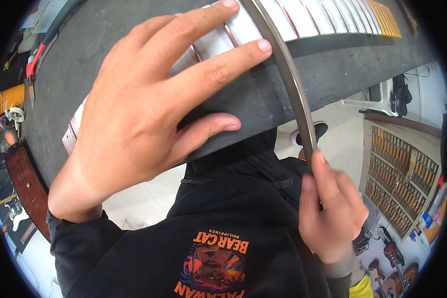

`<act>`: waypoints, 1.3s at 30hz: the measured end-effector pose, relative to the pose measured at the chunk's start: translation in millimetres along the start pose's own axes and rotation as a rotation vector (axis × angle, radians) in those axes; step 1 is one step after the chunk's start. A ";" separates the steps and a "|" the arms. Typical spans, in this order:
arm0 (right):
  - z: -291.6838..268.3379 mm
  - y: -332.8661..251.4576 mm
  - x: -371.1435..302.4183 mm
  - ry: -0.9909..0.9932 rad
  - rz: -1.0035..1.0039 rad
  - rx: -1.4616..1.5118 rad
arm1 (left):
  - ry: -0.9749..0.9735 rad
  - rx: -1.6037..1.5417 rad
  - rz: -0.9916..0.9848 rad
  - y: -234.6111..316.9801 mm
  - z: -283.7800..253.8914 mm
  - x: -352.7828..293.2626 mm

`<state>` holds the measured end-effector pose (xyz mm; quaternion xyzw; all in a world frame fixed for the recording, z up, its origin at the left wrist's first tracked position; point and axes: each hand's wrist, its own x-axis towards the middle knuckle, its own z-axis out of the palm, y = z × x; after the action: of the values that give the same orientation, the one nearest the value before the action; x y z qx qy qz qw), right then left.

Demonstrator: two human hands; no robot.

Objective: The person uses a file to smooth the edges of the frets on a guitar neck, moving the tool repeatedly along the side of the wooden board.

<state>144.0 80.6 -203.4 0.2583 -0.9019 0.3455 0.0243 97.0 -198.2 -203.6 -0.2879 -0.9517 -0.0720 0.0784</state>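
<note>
- Your left hand (134, 114) lies spread flat, palm down, fingers apart, on the dark grey workbench (328, 64); it is clamped on nothing
- Your index and middle fingertips (263, 45) press on a row of silver metal plates (218, 42) laid side by side along the bench; the middle fingertip sits just beside the long strip
- Your ring finger rests lower, on the bare near edge of the bench, clear of the plates
- Your right hand (330, 208) is closed in a pinch on the near end of a thin, dark metal strip (293, 79), thumb on the left side and fingers wrapped on the right
- The strip runs from that grip away to the far edge of the view, crossing the bench and lying over the row of plates; its apparent bend may come from the lens
- The plates continue to the far right, where the silver ones with red edges give way to yellow ones (382, 17)
- Far left on the bench: a red-handled tool (34, 62) and a roll of tape (16, 115)
- Right, below the bench: a compartmented rack (397, 184) filled with small brown pieces
- Near right, on the floor: guitar bodies (390, 273)
- Your black sweatshirt (223, 223) with an orange print fills the near centre
</note>
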 end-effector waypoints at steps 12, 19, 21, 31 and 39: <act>6.3 -5.8 59.7 0.014 -0.003 0.019 | -0.004 -0.046 -0.022 12.1 -9.4 6.5; -26.2 4.8 -53.0 -0.062 0.076 0.061 | 0.026 0.112 0.096 -7.1 2.9 -5.1; -29.6 5.5 -69.9 -0.050 0.064 0.072 | 0.012 0.009 0.013 9.4 -5.3 3.4; -32.1 7.6 -80.6 -0.071 0.060 0.084 | 0.087 0.106 0.066 -3.0 8.1 -7.4; -29.5 7.1 -75.9 -0.087 0.072 0.078 | 0.002 -0.087 -0.083 18.8 -7.9 5.2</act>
<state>202.2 137.8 -202.1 0.2411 -0.8967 0.3694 -0.0374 104.1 -181.3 -193.2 -0.2511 -0.9588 -0.1170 0.0637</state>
